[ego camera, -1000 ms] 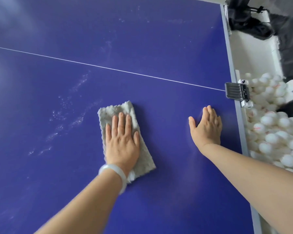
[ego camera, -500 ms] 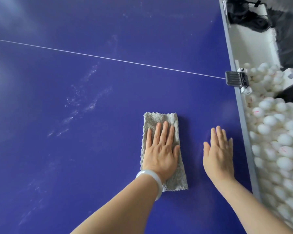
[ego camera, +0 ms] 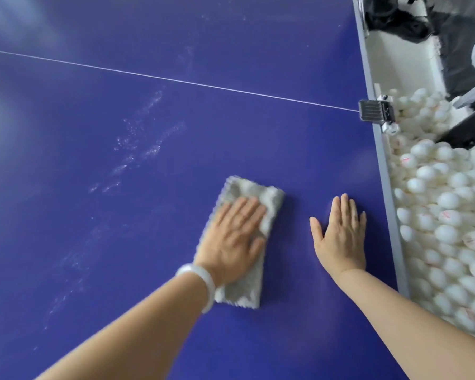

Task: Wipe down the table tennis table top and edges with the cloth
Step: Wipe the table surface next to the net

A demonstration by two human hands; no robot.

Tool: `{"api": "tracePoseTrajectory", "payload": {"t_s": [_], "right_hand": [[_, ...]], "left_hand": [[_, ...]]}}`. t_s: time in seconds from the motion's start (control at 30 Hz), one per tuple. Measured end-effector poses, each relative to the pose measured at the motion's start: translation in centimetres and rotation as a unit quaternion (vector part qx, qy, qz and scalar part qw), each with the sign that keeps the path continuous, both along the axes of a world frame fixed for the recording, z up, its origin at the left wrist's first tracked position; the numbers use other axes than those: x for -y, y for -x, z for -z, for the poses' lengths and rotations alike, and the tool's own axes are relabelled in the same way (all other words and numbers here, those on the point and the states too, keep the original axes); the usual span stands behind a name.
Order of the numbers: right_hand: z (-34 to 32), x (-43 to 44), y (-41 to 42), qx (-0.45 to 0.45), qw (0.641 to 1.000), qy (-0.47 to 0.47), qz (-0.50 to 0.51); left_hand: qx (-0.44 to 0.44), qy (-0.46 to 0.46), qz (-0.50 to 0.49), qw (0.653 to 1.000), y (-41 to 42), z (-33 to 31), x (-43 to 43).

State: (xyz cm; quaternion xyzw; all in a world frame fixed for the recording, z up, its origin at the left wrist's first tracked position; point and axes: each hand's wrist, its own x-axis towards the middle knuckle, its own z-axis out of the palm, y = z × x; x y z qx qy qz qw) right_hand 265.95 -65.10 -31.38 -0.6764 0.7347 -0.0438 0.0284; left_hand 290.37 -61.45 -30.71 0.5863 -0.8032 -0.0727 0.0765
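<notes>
Blue table (ego camera: 231, 119) fills the head view, with a thin white line (ego camera: 176, 80) crossing it and a grey edge (ego camera: 390, 209) on the right, beyond which many white balls (ego camera: 444, 215) lie. The left hand (ego camera: 233, 242), a little blurred, presses flat with straight fingers on the folded cloth (ego camera: 269, 198), which lies on the top near the right side. The right hand (ego camera: 340, 239) rests flat and spread on the bare top just beside the cloth, holding nothing. White smudges (ego camera: 137, 149) show left of the cloth, so that part seems not wiped yet; the edge looks untouched, and much work is probably left.
</notes>
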Motion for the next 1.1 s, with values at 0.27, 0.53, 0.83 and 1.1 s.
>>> {"api": "tracePoseTrajectory", "payload": {"t_s": [0.27, 0.53, 0.83, 1.1], "right_hand": [[0.0, 0.0, -0.5, -0.023, 1.000, -0.013, 0.010], [0.0, 0.1, 0.1, 0.016, 1.000, -0.005, 0.001], [0.0, 0.0, -0.3, 0.003, 1.000, -0.013, 0.012], [0.1, 0.1, 0.5, 0.036, 0.999, 0.005, 0.000]], "left_hand": [[-0.032, -0.015, -0.245, 0.969, 2.8, -0.6, -0.2], [-0.005, -0.010, 0.074, 0.997, 6.1, -0.3, -6.2], [-0.018, 0.005, -0.254, 0.967, 3.4, -0.7, -5.4], [-0.004, -0.006, -0.032, 0.999, 1.9, -0.3, -7.7]]}}
